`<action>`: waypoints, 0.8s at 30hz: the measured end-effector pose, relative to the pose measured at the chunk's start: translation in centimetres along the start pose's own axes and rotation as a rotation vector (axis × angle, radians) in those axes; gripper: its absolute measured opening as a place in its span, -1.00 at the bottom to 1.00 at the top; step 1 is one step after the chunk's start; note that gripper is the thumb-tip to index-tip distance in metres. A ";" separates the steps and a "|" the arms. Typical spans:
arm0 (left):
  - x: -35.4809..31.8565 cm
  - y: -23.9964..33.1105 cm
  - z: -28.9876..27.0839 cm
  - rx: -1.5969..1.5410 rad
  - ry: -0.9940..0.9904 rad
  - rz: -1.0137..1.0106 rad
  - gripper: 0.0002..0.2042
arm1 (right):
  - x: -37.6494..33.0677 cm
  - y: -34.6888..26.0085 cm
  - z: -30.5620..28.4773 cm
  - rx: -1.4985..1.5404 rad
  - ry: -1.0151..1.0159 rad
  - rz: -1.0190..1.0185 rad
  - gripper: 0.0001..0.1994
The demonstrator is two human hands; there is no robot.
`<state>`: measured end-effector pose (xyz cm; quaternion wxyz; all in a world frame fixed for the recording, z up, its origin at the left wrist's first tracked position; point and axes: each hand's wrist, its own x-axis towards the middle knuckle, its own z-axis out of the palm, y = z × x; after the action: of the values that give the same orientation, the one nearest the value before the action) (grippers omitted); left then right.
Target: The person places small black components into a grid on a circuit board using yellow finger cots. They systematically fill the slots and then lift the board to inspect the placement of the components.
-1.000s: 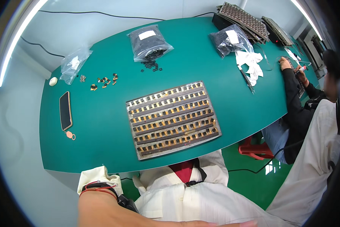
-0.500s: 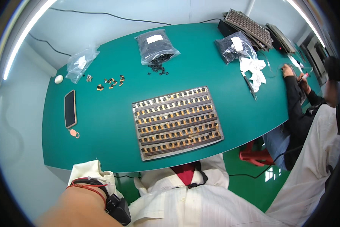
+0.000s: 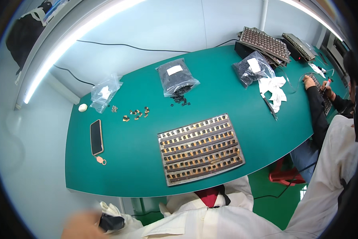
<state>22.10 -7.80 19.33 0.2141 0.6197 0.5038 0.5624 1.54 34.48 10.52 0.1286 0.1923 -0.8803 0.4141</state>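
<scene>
My left hand [image 3: 82, 225] is a blur at the lower left edge, raised close in front of me, its fingers not readable. A black band or device [image 3: 111, 223] is on that wrist, with a pale sleeve [image 3: 127, 221] beyond. My right arm shows only as a raised pale sleeve [image 3: 326, 167] at the right edge; its hand is out of sight. Neither hand touches the table. Before me lies a metal tray [image 3: 202, 151], slightly tilted, with several rows of small black parts and gold-coloured pieces between dark bars.
Loose gold-coloured pieces [image 3: 137, 114], a phone [image 3: 96, 137] and a clear bag [image 3: 106, 93] lie left. A bag of black parts [image 3: 177, 77] spills at the back. Tweezers [image 3: 269, 106], white tissue [image 3: 273, 91] and stacked trays [image 3: 264, 43] are right, beside a co-worker's hands [image 3: 308, 82].
The view has shifted, so the table sits lower and further right. My left wrist has dropped toward the lower edge, its red bracelet no longer visible. The tray and loose parts look unmoved.
</scene>
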 end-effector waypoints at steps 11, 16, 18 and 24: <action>-8.7 -15.3 1.6 -0.378 1.346 -0.827 -0.54 | 1.0 0.1 0.6 0.052 0.016 0.000 -0.48; -8.5 -16.8 2.9 -0.469 1.316 -0.852 -0.55 | 0.9 -1.8 -0.3 0.161 0.105 -0.062 -0.47; -8.3 -17.3 3.3 -0.483 1.296 -0.843 -0.50 | 0.2 -3.1 -1.6 0.223 0.168 -0.111 -0.46; -8.1 -16.6 4.0 -0.599 1.272 -0.733 -0.46 | -2.9 -8.5 -6.4 0.488 0.333 -0.371 -0.45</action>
<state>20.51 -6.95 0.58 0.2146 -0.1099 0.5287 0.8139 8.32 35.14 19.16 0.2938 0.3041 -0.6724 0.6075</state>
